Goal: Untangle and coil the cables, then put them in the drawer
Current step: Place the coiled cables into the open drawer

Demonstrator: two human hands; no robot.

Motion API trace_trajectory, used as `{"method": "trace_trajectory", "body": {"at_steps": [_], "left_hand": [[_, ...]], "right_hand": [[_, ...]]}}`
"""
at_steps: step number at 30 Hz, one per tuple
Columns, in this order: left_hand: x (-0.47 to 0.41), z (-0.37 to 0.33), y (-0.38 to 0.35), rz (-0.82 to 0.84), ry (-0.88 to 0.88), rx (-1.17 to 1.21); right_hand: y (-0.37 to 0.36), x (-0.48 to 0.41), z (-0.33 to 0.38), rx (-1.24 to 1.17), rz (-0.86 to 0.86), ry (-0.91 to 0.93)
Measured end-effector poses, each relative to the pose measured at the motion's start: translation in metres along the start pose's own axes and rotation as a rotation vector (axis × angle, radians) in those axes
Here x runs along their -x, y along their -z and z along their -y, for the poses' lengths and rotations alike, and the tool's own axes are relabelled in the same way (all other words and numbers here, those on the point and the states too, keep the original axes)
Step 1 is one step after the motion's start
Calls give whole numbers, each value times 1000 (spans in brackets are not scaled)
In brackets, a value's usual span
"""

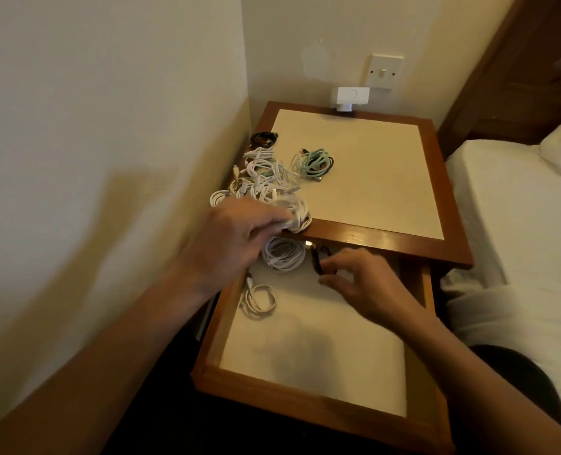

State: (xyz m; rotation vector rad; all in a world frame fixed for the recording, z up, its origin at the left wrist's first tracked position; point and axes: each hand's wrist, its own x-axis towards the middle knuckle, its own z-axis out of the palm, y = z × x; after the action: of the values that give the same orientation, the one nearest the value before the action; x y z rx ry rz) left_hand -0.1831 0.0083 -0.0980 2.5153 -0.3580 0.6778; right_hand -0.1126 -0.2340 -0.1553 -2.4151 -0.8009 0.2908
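Starting at the open drawer (305, 400), we see a small white coil (258, 301) and a bigger white coil (282, 254) lying inside, and our right hand (367, 284) pinches a dark cable (316, 257) between thumb and forefinger near the drawer's back. Just above, our left hand (229, 241), motion-blurred, curls its fingers over a white bundle (295, 211) perched on the front lip of the surface (371, 178). Beyond it the white tangle (266, 172) looks joined to that bundle, so a quick pull could drag the heap over the edge or snag the green coil (315, 162) loose.
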Motion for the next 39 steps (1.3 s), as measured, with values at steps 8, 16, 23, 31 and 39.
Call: {"method": "trace_trajectory", "body": {"at_steps": [8,16,23,31,39], "left_hand": [[102,3,-70,405,-10,-257],[109,14,-106,736,88,-493],[110,17,-123,679,229,-478],[102,13,-126,656,274,-519],[104,9,-117,567,229,-393]], "right_hand": [[-94,-2,-17,504,204,92],[-125,-10,-30,467,105,56],[-124,-12,-32,270,83,1],[-120,-22,-29,282,97,-32],[-116,-16,-37,297,108,-45]]}}
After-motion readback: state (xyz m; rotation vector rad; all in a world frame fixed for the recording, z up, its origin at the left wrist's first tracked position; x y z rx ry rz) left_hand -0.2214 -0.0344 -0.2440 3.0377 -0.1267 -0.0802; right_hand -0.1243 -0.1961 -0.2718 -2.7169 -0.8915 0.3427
